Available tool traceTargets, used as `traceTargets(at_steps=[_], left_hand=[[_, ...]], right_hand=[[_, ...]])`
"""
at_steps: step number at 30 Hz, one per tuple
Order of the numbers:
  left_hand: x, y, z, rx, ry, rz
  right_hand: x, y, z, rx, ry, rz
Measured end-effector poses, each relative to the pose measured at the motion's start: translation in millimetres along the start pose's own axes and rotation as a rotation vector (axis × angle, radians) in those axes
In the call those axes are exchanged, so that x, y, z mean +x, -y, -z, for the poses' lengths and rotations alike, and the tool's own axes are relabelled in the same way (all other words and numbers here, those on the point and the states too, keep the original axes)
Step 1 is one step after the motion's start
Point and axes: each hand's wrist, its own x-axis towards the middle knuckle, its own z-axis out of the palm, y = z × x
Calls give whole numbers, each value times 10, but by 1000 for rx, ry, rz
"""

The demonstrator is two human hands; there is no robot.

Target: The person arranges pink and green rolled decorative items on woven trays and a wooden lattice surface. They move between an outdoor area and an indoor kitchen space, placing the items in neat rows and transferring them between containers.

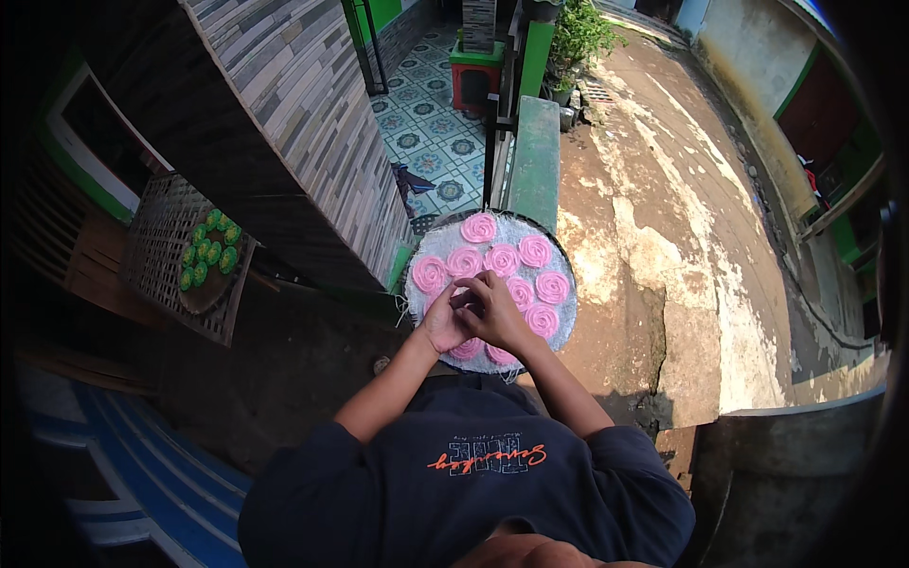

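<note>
Just in front of me is a round tray (572, 312) with a dark rim, lined with a frayed whitish cloth (443, 233). Several pink spiral rosettes, such as this pink rosette (534, 251), lie spread over the cloth; their material I cannot tell. Above the tray's near middle my hands meet. My left hand (443, 323) is turned partly palm up, its fingers curled in and partly covered by the other hand. From the right, my right hand (494, 310) bends over it with closed fingers. Whatever sits between the fingers is hidden. Some rosettes beneath the hands are partly covered.
On the left, a woven bamboo rack (161, 232) bears a round tray with several green rosettes (208, 244). A tiled wall (294, 104) rises beside me. Behind the tray runs a green ledge (536, 156); a sunlit concrete lane (682, 227) stretches to the right.
</note>
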Motion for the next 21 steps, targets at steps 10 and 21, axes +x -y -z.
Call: traceTargets(at_steps=[10,21], left_hand=[[-55,-169,98,-214,-142,-199],[-253,-216,191,-254,-103,-260]], right_hand=[[519,-592,6,-58,-333,-71],[924,-1654,-163,-527,-225,-149]])
